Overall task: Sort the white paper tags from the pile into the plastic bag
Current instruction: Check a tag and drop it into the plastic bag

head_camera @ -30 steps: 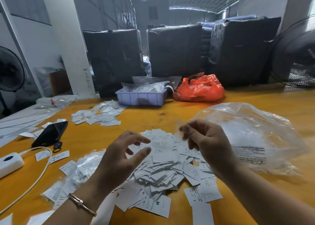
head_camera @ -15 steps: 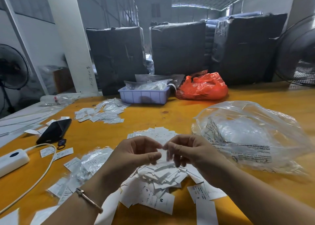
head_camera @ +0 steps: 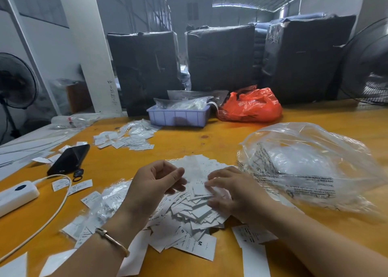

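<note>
Tags (head_camera: 195, 209) = light, thin, slippery paper heaped on worktop (head_camera: 210, 142) just left of plastic bag (head_camera: 304, 167); I'd pinch edges; left hand (head_camera: 153, 184) loosely curled, empty afaict, right hand (head_camera: 233, 190) flat, pressing pile.

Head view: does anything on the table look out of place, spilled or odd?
Nothing looks damaged. Loose white paper tags lie scattered away from the main white tag pile, and a black phone and white power strip sit among strays at the orange table's left edge. The clear plastic bag lies crumpled on its side.
</note>
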The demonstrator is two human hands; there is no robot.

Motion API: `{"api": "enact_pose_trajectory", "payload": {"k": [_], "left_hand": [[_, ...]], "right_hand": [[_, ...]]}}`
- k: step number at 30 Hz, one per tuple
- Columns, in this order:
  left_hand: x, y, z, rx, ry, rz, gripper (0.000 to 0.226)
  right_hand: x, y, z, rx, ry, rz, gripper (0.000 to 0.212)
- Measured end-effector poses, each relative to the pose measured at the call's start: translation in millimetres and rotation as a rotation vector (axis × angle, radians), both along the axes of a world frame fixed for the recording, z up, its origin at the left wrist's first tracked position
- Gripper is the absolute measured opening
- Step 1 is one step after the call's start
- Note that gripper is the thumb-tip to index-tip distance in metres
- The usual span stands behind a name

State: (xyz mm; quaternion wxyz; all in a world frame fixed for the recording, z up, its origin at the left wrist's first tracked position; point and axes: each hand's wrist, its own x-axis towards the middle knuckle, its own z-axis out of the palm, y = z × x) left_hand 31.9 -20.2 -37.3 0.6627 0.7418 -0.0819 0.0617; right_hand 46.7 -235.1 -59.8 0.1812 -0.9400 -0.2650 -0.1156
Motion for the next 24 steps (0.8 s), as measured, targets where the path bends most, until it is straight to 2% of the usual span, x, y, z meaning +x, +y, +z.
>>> {"api": "enact_pose_trajectory", "payload": {"k": [4,8,13,17,19,22,24], "left_hand": [[-0.3,-0.7,1.0,-0.046,0.009,-0.020,0.032],[0.4,0.2,1.0,-0.054,-0.014,-0.010,0.033],[1.2,0.9,-0.9,-0.062,-0.017,-0.025,0.023],[1.6,1.6,-0.4,-0.066,-0.028,-0.027,0.026],[1.7,1.8,-0.4,-0.058,-0.033,-0.027,0.027],[0.4,1.0,-1.0,-0.006,-0.051,-0.052,0.024],[-1.0,-0.6,-1.6,0.063,-0.056,-0.086,0.022]], "right_hand": [[1.3,-1.3,0.6,0.087,-0.021,0.018,0.036],[1.0,-1.7,0.1,0.159,-0.087,0.048,0.016],[-1.6,0.3,1.0,0.172,-0.196,0.084,0.009],[-6.5,-0.3,6.2,0.399,-0.188,-0.013,0.004],[-9.4,-2.6,11.0,0.594,-0.069,-0.042,0.010],[-14.2,-4.0,19.8,0.948,0.180,0.033,0.040],[-16.5,-3.2,22.7,1.032,0.234,0.057,0.047]]}}
